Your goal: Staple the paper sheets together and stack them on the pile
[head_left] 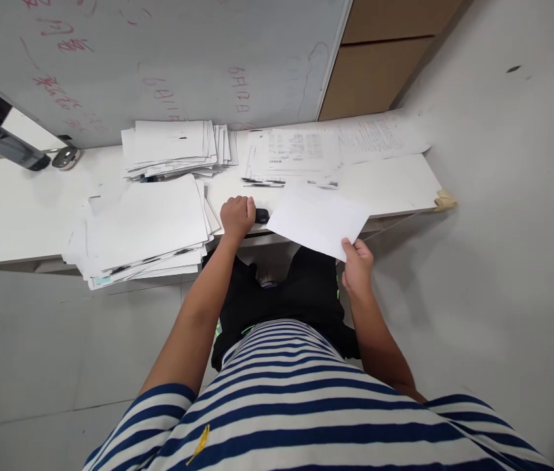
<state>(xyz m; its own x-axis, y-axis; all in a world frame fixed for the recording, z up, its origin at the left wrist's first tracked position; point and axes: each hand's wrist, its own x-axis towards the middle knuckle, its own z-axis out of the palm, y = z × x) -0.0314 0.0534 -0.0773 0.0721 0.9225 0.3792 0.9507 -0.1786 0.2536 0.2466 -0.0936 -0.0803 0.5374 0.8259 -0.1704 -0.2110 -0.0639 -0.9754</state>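
My left hand point(238, 216) is closed in a fist over a black stapler point(261, 216) at the desk's front edge; only its dark end pokes out to the right of my fingers. White paper point(318, 216) is pinched at its lower right corner by my right hand point(357, 265), thumb on top. Its left corner lies close beside the stapler, and whether it is one sheet or more I cannot tell. Left of my left hand, a thick stack of paper point(149, 216) overhangs the front edge.
Another paper stack point(171, 147) stands behind, against the whiteboard point(198, 59). Printed sheets point(301, 154) lie at the back right of the white desk point(394, 186). A computer mouse point(66, 157) and a dark bottle point(6, 140) are at the left. Cardboard boxes point(379, 72) stand behind.
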